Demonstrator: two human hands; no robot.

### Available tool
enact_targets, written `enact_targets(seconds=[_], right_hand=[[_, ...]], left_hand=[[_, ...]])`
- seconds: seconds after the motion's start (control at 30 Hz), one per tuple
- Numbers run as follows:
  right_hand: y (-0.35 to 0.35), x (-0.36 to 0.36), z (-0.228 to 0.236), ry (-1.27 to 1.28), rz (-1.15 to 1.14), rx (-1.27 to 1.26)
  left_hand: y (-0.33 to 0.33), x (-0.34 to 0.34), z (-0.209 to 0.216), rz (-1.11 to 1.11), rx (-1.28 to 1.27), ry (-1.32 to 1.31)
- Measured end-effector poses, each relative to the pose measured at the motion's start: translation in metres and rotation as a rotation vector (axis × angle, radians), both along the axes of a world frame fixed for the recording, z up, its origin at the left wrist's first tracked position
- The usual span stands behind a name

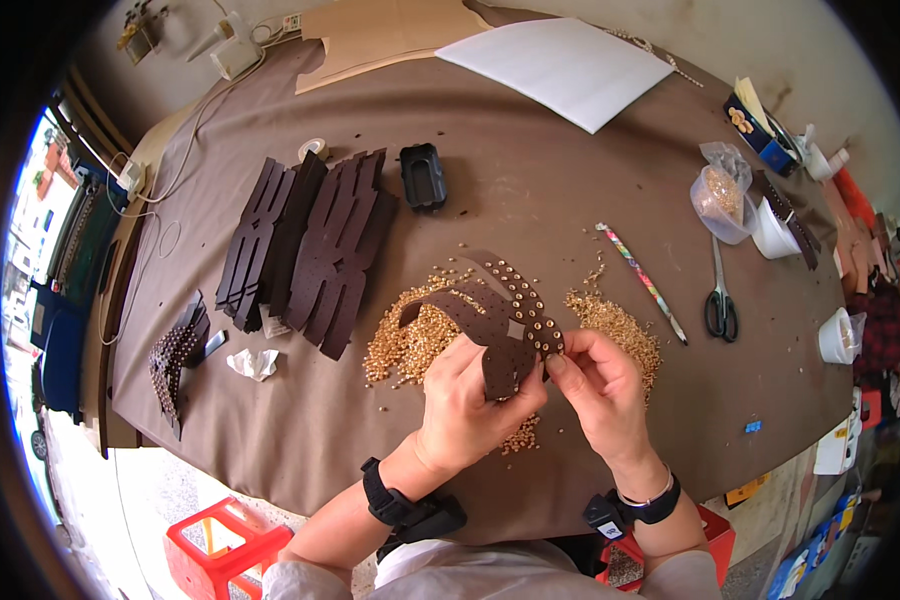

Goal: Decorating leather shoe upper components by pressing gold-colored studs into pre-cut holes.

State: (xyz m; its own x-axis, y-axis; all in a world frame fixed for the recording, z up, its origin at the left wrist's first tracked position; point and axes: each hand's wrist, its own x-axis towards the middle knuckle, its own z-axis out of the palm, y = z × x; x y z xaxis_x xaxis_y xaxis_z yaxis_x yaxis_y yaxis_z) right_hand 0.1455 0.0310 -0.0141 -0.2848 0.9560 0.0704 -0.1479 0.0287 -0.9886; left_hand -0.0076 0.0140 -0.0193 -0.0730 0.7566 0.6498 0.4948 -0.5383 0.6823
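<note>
- Near the table's front edge, at about 6 o'clock in the head view, both hands meet over a dark brown leather piece cut with branching straps and punched with rows of holes.
- Left hand: fingers curled, thumb pinching the lower flap of the leather piece from the front. Black band on the wrist.
- Right hand: thumb and forefinger closed on the strap end at the piece's 3 o'clock side, where gold studs are already set in a row. Whether a loose stud sits between the fingertips, cannot tell. Black band on this wrist too.
- Leather piece held slightly off the brown tablecloth, the studded strap running up toward 12 o'clock, the unstudded arm reaching toward 10 o'clock.
- Beneath and around the hands: heap of loose gold studs at 9 o'clock of the piece, a second heap at 3 o'clock.
- At 10 o'clock from the hands: stack of dark leather cutouts laid flat; beside it a small black tray.
- At 9 o'clock, near the table's left edge: a finished studded piece and crumpled white paper.
- At 2 o'clock: a striped pencil-like tool and scissors, lying apart from each other.
- At 12 o'clock, far side: a white sheet.
- At 7 o'clock, below the table: a red plastic stool.
</note>
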Motion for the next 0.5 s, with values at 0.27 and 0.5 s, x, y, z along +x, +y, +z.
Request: enact_targets(seconds=[0.27, 0.5], right_hand=[[0.0027, -0.0031, 0.0004, 0.002, -0.136, 0.142], [0.0059, 0.0043, 0.0053, -0.548, -0.363, 0.952]], left_hand=[[-0.0061, 0.0043, 0.0020, -0.267, -0.643, -0.705], [-0.0058, 0.0049, -0.0015, -0.335, -0.694, -0.869]])
